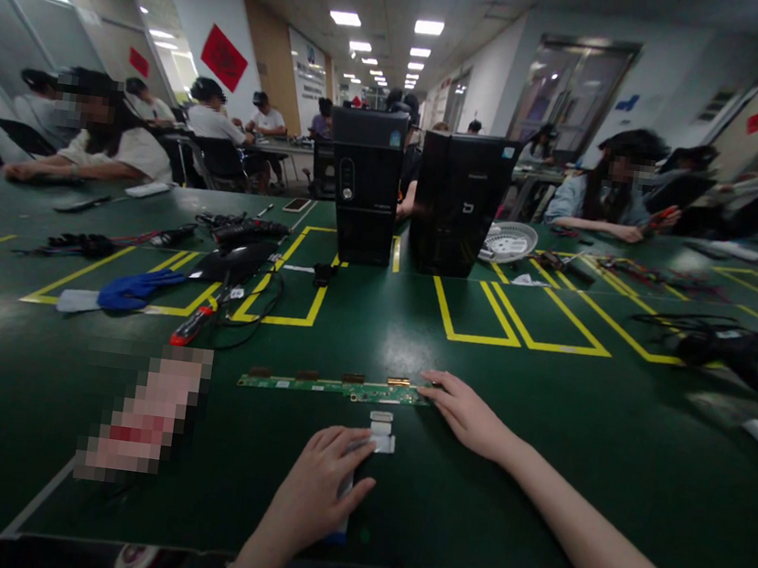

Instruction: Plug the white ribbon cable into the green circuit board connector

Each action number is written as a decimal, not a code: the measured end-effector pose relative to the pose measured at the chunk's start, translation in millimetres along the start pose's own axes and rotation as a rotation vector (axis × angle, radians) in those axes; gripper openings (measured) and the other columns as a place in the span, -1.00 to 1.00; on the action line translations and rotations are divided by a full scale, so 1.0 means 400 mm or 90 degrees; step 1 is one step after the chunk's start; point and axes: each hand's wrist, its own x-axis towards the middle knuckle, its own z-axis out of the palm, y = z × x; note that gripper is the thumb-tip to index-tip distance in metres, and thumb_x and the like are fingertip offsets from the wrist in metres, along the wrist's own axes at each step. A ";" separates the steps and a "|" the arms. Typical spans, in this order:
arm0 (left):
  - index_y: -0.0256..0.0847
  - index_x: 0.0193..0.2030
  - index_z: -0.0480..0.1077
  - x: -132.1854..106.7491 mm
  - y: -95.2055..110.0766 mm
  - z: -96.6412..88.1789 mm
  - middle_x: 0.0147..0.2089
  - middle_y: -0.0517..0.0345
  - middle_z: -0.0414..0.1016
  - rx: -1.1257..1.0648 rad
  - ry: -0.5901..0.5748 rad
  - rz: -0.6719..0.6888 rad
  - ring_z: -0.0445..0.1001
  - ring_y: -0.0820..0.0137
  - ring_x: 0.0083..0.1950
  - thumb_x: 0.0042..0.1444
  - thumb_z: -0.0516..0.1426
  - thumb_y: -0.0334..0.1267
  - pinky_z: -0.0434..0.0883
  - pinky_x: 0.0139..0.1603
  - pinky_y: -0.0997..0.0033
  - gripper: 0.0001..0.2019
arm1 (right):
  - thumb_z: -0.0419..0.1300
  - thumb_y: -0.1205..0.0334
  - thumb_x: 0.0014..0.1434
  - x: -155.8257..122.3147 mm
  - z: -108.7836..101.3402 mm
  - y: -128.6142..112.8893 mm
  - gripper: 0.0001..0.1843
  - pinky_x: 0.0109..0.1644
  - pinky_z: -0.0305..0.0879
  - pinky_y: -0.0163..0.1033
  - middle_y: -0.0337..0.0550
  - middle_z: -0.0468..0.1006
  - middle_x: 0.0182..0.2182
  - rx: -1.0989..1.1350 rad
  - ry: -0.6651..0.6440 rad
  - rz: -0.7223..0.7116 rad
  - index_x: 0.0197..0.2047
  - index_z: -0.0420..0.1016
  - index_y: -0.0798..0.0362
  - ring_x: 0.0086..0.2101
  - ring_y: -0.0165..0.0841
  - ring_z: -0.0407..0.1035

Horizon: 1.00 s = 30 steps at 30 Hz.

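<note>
two open hands: left hand (318, 493) pins the ribbon cable (380, 432) — right hand (466, 415) touches the circuit strip (331, 387). it looks light, fragile — hold its edges.

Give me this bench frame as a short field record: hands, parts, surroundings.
left hand: fingers over white flat cable, seemingly pinching it
right hand: open, fingertips on right end of green circuit strip
cable vs strip: cable end just below strip; contact unclear
behind: two black PC towers, upright
left of strip: red-handled screwdriver, blue cloth
surface: green table
</note>
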 end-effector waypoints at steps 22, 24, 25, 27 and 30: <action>-0.25 0.20 0.30 0.072 0.035 0.035 0.22 -0.05 0.36 0.071 0.070 -0.003 0.30 0.14 0.23 0.30 0.05 -0.28 0.33 0.22 0.04 -0.65 | 0.00 0.24 0.32 -0.012 0.038 -0.008 -0.55 0.35 -0.07 0.13 -0.10 0.19 0.29 -0.003 -0.058 0.001 0.25 0.32 -0.15 0.30 -0.23 -0.01; -0.24 0.21 0.30 0.081 0.042 0.035 0.21 -0.06 0.37 0.069 0.056 -0.007 0.33 0.15 0.21 0.29 0.06 -0.27 0.36 0.19 0.07 -0.64 | 0.00 0.21 0.33 -0.010 0.038 -0.010 -0.55 0.35 -0.07 0.13 -0.11 0.19 0.29 -0.009 -0.068 0.009 0.26 0.32 -0.15 0.29 -0.23 0.00; -0.23 0.21 0.29 0.084 0.046 0.036 0.20 -0.06 0.38 0.068 0.045 -0.010 0.35 0.15 0.19 0.29 0.06 -0.26 0.38 0.16 0.08 -0.64 | 0.00 0.20 0.33 -0.009 0.037 -0.011 -0.56 0.35 -0.07 0.13 -0.11 0.19 0.29 -0.011 -0.073 0.013 0.26 0.32 -0.15 0.29 -0.24 0.02; -0.22 0.20 0.29 0.087 0.052 0.039 0.19 -0.05 0.40 0.069 0.028 -0.014 0.37 0.15 0.17 0.29 0.06 -0.27 0.41 0.13 0.08 -0.65 | 0.00 0.18 0.34 -0.007 0.036 -0.014 -0.56 0.34 -0.06 0.13 -0.10 0.20 0.29 -0.015 -0.081 0.017 0.26 0.32 -0.14 0.28 -0.23 0.04; -0.23 0.20 0.29 0.087 0.057 0.044 0.20 -0.06 0.39 0.069 0.019 -0.012 0.36 0.15 0.20 0.29 0.06 -0.29 0.37 0.17 0.07 -0.64 | 0.00 0.19 0.33 -0.006 0.034 -0.018 -0.56 0.34 -0.05 0.14 -0.10 0.20 0.29 -0.015 -0.082 0.020 0.25 0.33 -0.14 0.27 -0.22 0.06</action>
